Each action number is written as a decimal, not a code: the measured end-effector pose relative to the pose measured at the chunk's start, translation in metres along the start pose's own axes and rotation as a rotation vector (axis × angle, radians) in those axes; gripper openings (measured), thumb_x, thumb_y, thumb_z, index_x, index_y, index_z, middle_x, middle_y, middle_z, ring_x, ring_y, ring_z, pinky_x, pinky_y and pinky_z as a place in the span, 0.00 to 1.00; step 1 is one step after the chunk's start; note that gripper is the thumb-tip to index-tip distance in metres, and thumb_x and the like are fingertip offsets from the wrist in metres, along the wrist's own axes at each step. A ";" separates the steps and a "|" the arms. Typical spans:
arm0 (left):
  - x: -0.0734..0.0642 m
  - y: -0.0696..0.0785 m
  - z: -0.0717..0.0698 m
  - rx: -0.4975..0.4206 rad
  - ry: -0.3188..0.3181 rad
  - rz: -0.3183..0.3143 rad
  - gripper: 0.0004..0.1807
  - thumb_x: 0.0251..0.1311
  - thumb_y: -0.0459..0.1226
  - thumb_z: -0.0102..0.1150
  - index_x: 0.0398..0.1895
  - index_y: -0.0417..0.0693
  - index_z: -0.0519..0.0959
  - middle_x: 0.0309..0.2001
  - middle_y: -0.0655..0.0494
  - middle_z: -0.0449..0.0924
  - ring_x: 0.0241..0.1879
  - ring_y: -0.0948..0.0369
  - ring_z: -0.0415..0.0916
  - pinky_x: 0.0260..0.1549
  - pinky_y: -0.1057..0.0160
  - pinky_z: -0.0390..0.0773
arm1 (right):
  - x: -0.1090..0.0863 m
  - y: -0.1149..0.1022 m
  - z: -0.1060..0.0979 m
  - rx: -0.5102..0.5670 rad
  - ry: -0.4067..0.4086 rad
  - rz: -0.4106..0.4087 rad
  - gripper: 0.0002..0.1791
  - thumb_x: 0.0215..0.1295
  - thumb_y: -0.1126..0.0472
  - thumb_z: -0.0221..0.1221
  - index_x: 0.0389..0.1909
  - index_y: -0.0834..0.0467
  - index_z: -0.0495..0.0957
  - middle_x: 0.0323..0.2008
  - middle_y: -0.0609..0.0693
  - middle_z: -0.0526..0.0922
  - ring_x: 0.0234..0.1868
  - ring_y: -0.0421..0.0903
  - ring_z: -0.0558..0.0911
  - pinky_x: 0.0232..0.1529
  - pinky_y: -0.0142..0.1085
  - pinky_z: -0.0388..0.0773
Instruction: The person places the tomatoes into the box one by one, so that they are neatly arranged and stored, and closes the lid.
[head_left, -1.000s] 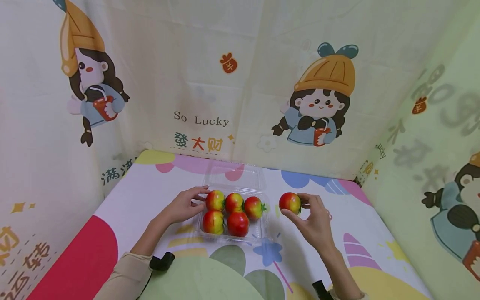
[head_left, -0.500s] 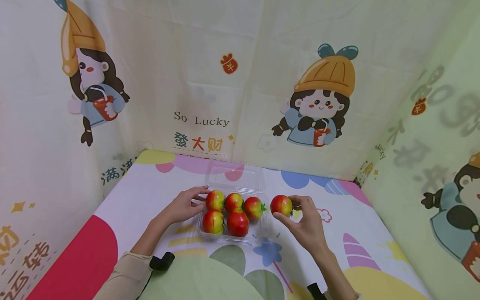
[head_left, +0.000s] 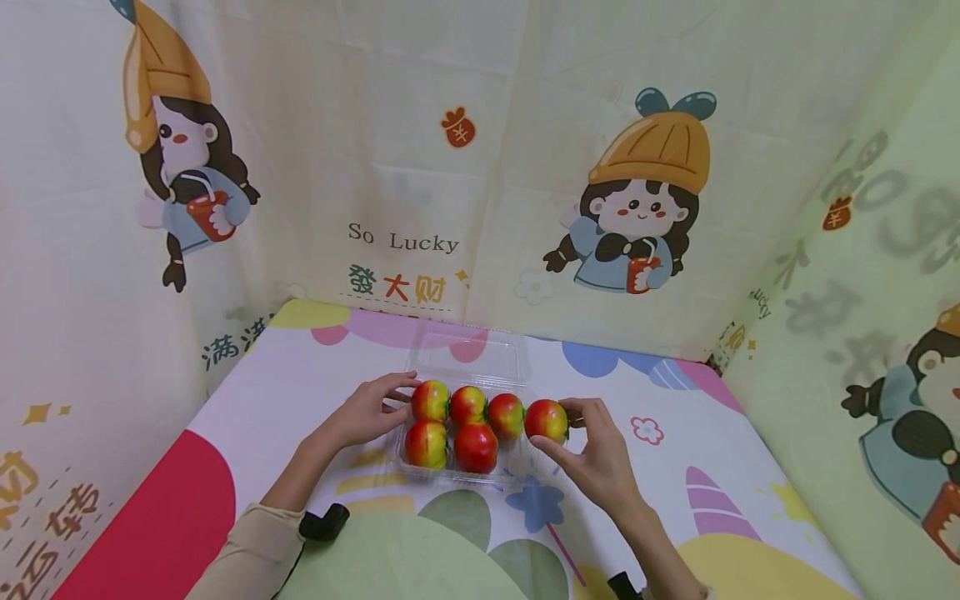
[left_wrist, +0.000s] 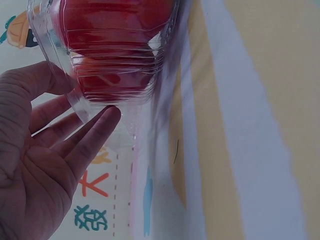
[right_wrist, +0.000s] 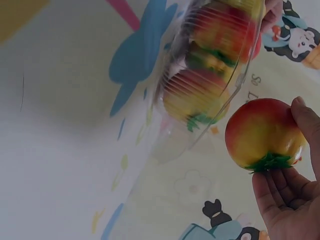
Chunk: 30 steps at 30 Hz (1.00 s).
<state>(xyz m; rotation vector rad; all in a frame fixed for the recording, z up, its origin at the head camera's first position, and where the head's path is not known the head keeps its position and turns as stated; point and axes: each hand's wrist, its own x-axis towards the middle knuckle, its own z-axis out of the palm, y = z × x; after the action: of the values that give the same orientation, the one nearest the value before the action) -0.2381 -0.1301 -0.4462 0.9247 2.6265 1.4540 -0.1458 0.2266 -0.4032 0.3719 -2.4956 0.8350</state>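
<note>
In the head view my right hand (head_left: 600, 454) pinches a red and yellow tomato-like fruit (head_left: 547, 422), raised at the right edge of a clear plastic clamshell box (head_left: 513, 460). The right wrist view shows this fruit's green leafy cap (right_wrist: 270, 162) between thumb and fingers. Several similar fruits sit in the box in two rows, among them a mostly red one (head_left: 476, 447) at the front. My left hand (head_left: 371, 410) holds the box's left edge. In the left wrist view its thumb (left_wrist: 62, 80) lies at the rim and a fingertip touches the ribbed wall.
The box's clear lid (head_left: 468, 350) lies folded back behind it. A patterned cloth (head_left: 600, 492) covers the table. Printed curtains (head_left: 510, 167) stand along the back and both sides. A black wrist camera (head_left: 325, 523) is strapped by the left sleeve.
My right hand has moved left with the fruit, from beside the box to its right edge. My left hand and the fruits in the box have stayed in place.
</note>
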 end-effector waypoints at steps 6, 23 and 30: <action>0.000 -0.001 0.000 0.000 0.000 0.001 0.26 0.65 0.30 0.60 0.68 0.37 0.73 0.69 0.35 0.70 0.55 0.44 0.82 0.48 0.51 0.86 | -0.001 -0.004 0.005 0.009 -0.029 0.008 0.32 0.50 0.49 0.79 0.54 0.54 0.77 0.48 0.46 0.79 0.45 0.40 0.79 0.43 0.35 0.85; 0.001 -0.002 0.000 0.005 0.001 -0.005 0.25 0.65 0.30 0.61 0.66 0.39 0.75 0.71 0.37 0.70 0.54 0.44 0.83 0.48 0.52 0.86 | -0.006 -0.009 0.020 0.044 -0.098 0.005 0.31 0.50 0.50 0.79 0.53 0.52 0.78 0.47 0.43 0.78 0.45 0.39 0.79 0.42 0.33 0.83; 0.001 -0.002 0.000 0.007 -0.001 -0.009 0.25 0.65 0.31 0.60 0.67 0.38 0.74 0.70 0.37 0.70 0.55 0.44 0.82 0.49 0.52 0.86 | -0.008 -0.009 0.027 0.061 -0.123 -0.009 0.32 0.48 0.49 0.80 0.52 0.53 0.78 0.46 0.42 0.78 0.45 0.39 0.79 0.45 0.37 0.85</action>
<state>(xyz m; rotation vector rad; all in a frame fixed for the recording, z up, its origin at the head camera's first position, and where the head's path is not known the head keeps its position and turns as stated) -0.2398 -0.1304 -0.4470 0.9131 2.6339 1.4430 -0.1452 0.2042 -0.4215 0.4682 -2.5830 0.9119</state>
